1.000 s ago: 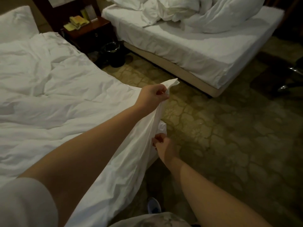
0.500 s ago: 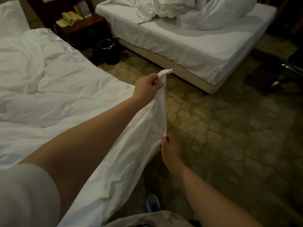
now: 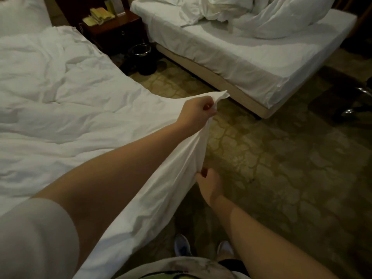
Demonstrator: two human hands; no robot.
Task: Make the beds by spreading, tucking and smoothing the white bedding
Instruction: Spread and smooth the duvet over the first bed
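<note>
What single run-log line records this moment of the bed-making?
left hand: holds bedding corner raised | right hand: pinches bedding edge lower | far bed: unmade

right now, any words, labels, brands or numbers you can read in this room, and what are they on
No legible text anywhere.
Upright pale cards on the dark wooden nightstand: any print too blurred to read.
Yellowish desk telephone: too small to read.
White bedding gripped by the left hand and right hand: no label visible.
Light sneakers: no logo legible.
</note>
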